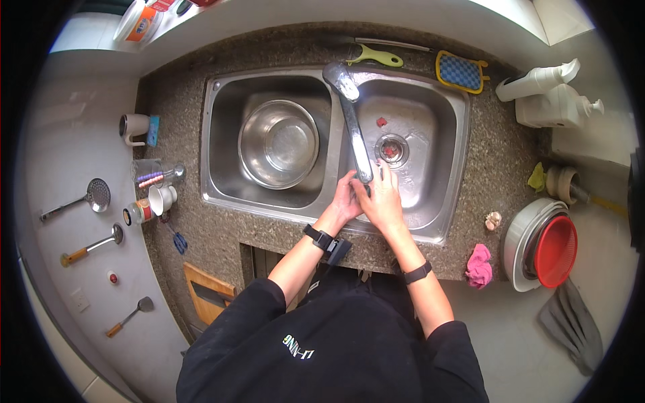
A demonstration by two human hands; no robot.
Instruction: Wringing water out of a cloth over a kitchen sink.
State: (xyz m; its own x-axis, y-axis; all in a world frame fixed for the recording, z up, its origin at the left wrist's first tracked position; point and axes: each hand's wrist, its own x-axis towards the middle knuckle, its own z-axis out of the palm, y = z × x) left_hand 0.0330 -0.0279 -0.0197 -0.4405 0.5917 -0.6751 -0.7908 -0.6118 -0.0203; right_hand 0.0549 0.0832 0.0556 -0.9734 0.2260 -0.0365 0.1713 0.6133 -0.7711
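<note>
Both hands are close together under the end of the chrome faucet (359,146), over the near left part of the right sink basin (423,201). My left hand (345,197) is turned partly palm up, its fingers beneath the spout. Against it rests my right hand (384,199), back upward, with fingertips pointing toward the drain (391,151). A small dark patch shows between the hands; whether they grip something there is hidden. Red scraps lie in the drain, and one red piece (381,122) sits on the basin floor beyond it.
A steel pot (278,144) stands in the left basin. Behind the sink lie a green-handled peeler (378,55) and a blue checked sponge (459,71). At right are white bottles (548,107), a pink cloth (478,266), garlic (493,220) and a red colander (556,252).
</note>
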